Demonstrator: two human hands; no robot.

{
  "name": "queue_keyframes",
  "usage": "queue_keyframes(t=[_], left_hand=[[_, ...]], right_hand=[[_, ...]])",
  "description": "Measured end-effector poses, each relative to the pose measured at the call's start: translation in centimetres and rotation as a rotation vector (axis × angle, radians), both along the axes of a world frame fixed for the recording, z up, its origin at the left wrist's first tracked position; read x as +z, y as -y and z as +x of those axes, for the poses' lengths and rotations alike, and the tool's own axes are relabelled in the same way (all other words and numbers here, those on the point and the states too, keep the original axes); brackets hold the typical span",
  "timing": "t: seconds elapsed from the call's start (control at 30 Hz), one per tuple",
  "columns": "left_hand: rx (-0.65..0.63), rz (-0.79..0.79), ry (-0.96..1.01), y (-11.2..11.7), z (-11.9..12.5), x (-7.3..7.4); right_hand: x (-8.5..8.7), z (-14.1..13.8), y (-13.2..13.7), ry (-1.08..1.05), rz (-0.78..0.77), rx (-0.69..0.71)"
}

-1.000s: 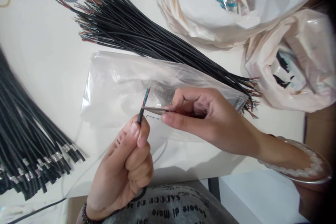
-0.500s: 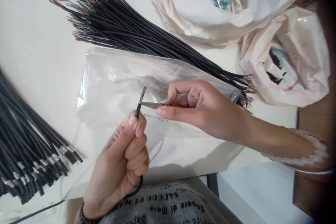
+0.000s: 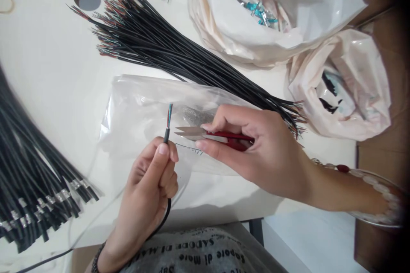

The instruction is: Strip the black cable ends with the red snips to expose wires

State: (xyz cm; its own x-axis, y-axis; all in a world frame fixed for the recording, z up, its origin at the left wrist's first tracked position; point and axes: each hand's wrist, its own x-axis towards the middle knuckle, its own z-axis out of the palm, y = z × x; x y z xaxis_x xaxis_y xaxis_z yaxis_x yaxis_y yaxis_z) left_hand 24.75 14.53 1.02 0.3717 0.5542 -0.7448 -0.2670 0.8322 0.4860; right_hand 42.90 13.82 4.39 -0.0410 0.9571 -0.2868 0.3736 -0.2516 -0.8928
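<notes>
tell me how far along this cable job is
Probably done: the fanned pile of black cables with bare coloured ends. In hand: left hand pinches one black cable, coloured wires exposed; right hand holds red-handled snips, blades open beside it. Seemingly left: black cables with silver foil bands.

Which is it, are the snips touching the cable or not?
Apart. The head view shows a gap between the blade tips of the snips and the cable.

bright, even light; dark vignetted right edge

Bare table (image 3: 51,64) left; cable bundles (image 3: 179,51) and bags (image 3: 256,30) block beyond.
</notes>
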Motion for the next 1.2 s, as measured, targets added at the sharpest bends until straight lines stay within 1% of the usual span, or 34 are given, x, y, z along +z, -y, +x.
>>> queue_keyframes(t=[0.07,0.17,0.3,0.43,0.57,0.73,0.9,1.0,1.2], left_hand=[[0.004,0.082,-0.031,0.2,0.1,-0.1],[-0.01,0.135,-0.041,0.4,0.2,0.0],[-0.03,0.143,-0.045,0.5,0.3,0.1],[-0.038,0.153,-0.037,0.5,0.3,0.0],[-0.045,0.195,-0.101,0.6,0.3,0.0],[-0.048,0.272,-0.234,0.7,0.5,0.3],[-0.053,0.274,-0.252,0.7,0.4,0.2],[-0.062,0.27,-0.248,0.7,0.4,0.2],[-0.071,0.289,-0.261,0.8,0.4,0.1]], right_hand=[[-0.1,-0.1,0.2,0.027,0.015,0.012],[-0.5,-0.3,0.2,0.024,0.022,0.014],[-0.9,-0.5,0.2,0.004,0.029,0.007],[-0.9,-0.5,0.1,0.009,0.029,0.014],[-0.8,-0.5,-0.1,-0.001,0.014,0.006],[-0.9,-0.4,-0.7,-0.208,-0.094,-0.017],[-1.1,-0.3,-1.0,-0.353,-0.252,-0.043],[-1.1,-0.3,-1.0,-0.392,-0.307,-0.066],[-0.8,-0.3,-1.2,-0.43,-0.368,-0.097]])
